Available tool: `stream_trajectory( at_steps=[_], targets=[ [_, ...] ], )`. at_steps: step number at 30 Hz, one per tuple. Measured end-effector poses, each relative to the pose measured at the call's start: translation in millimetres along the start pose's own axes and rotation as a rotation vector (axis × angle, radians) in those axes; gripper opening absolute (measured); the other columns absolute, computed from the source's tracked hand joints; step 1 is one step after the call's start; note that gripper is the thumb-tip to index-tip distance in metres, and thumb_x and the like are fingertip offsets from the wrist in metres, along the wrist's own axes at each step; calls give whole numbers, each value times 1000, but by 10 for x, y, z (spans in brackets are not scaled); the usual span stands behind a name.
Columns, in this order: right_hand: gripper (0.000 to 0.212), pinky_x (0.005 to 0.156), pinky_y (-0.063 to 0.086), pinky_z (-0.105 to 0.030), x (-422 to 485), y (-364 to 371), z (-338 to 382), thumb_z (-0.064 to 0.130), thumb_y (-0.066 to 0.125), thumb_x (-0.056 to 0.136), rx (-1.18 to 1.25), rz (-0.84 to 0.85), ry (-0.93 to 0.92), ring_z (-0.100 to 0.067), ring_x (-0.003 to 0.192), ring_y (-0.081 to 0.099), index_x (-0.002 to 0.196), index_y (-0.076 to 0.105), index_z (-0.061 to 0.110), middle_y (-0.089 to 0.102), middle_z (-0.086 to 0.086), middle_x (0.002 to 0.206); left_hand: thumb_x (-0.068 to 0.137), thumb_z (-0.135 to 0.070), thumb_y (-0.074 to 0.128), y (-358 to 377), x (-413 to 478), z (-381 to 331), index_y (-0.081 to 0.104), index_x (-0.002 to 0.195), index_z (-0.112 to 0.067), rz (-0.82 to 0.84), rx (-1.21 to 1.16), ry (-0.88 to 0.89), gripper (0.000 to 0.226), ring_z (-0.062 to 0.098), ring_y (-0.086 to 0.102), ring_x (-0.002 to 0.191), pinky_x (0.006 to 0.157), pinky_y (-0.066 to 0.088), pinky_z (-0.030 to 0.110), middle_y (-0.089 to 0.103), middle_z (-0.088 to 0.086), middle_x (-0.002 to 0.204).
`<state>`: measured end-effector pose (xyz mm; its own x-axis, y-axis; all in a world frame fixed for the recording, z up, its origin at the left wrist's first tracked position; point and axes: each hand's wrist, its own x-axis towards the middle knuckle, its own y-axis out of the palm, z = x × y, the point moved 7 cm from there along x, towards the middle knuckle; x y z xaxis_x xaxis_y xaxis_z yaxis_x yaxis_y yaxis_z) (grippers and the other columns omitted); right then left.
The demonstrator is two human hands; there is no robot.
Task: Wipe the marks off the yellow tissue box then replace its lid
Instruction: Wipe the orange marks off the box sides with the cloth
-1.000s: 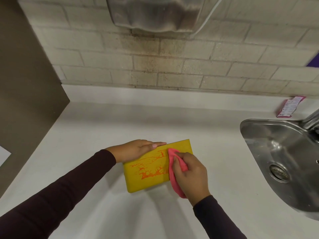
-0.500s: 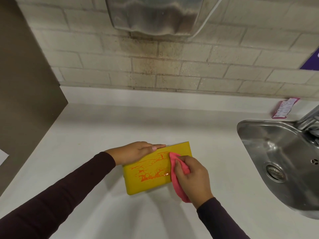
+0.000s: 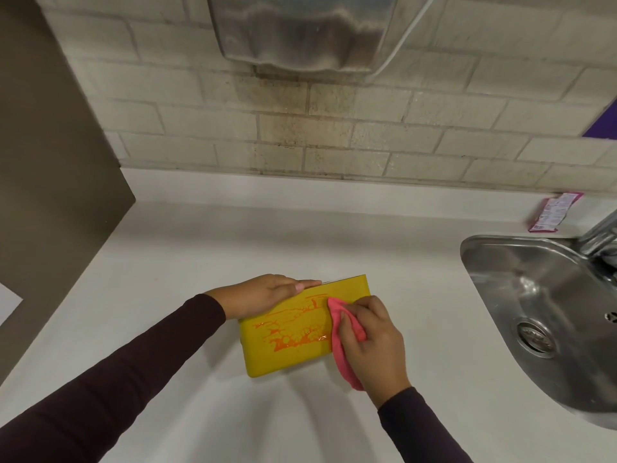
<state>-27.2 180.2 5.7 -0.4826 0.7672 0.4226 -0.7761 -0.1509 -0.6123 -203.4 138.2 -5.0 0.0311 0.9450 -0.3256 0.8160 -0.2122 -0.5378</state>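
Two hands are working on the glossy yellow rectangular tissue box (image 3: 283, 352), which is lying flat on the smooth off-white counter (image 3: 233, 255) at lower centre of the frame, its broad face turned up. The left hand (image 3: 263, 294) is resting with straight fingers along the box's far edge, pinning it down. The right hand (image 3: 370, 339) is curling its fingers round a bunched pink cloth (image 3: 347, 329) and pressing it onto the right end of the face, touching the wet-looking orange marks (image 3: 293, 332) that are sprawling across the middle. The box is looking light, stiff and slick, so a sideways rub is likely to be sliding it over the counter. Bracing it along the far edge or the left end, off the marks, is seeming the soundest hold. No lid is showing that I can recognise. A stainless steel sink (image 3: 534, 295) is filling the right side of the frame, with a chrome tap (image 3: 601, 235) above it and a pink-and-white wrapper (image 3: 554, 212) lying at upper right. A brushed-metal wall dryer (image 3: 300, 28) is hanging at the top and a brown panel (image 3: 50, 162) is standing at the left. All of them are sitting well apart from the box, so none is likely to be hindering the wiping.
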Motion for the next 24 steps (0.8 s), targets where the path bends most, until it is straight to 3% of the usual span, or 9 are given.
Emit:
stream_trajectory(
  at_steps=[2,5,9,12,15,18,21,24],
  targets=[
    [22,62,40,-3,41,-44,-90,32,52,89,33,-38,67,2,81,54,95,71,23,53,9,90,95,-52,24,10,6,18,33,119,-69,-1,-12,3,31,-6,50,95,77,36,7,48,-29,99],
    [17,65,38,-6,118,3,-128,26,55,90,70,-76,177,9,87,52,97,70,23,52,11,94,94,-53,25,22,21,42,35,119,-68,1,-33,-1,31,-3,52,98,79,39,11,52,-23,105],
    [24,62,40,-4,136,157,96,34,49,89,80,-13,101,4,82,53,104,68,29,52,14,94,94,-54,24,2,28,38,38,99,-81,1,-27,-19,31,-4,54,94,70,41,2,51,-30,102],
    [21,60,42,-8,73,152,153,34,53,89,71,31,19,-1,79,54,104,67,33,53,14,91,92,-57,22,0,38,42,36,111,-75,10,-31,-26,30,-3,51,100,81,38,7,51,-24,113],
    [23,63,42,-6,89,20,35,36,49,89,61,-18,57,5,83,55,103,67,33,54,17,92,95,-53,22,4,46,59,35,115,-72,11,-33,-23,30,-1,50,101,81,36,6,50,-18,117],
    [21,67,42,-5,174,-15,-26,28,52,91,81,-74,142,9,86,53,104,68,32,56,15,95,96,-51,21,3,50,59,34,112,-74,14,-21,-21,30,2,50,102,82,37,8,50,-17,117],
    [21,67,39,-2,218,82,106,24,56,91,83,-53,115,5,82,54,106,68,32,56,14,94,95,-52,24,-9,61,69,38,106,-74,11,-29,-27,28,11,55,106,88,45,21,54,-12,121],
    [22,59,44,-12,144,173,277,30,52,90,63,-4,27,-2,76,54,107,67,31,56,12,90,95,-53,25,-12,68,71,41,104,-73,1,-43,-21,27,12,54,112,94,43,23,54,-12,127]
  ],
)
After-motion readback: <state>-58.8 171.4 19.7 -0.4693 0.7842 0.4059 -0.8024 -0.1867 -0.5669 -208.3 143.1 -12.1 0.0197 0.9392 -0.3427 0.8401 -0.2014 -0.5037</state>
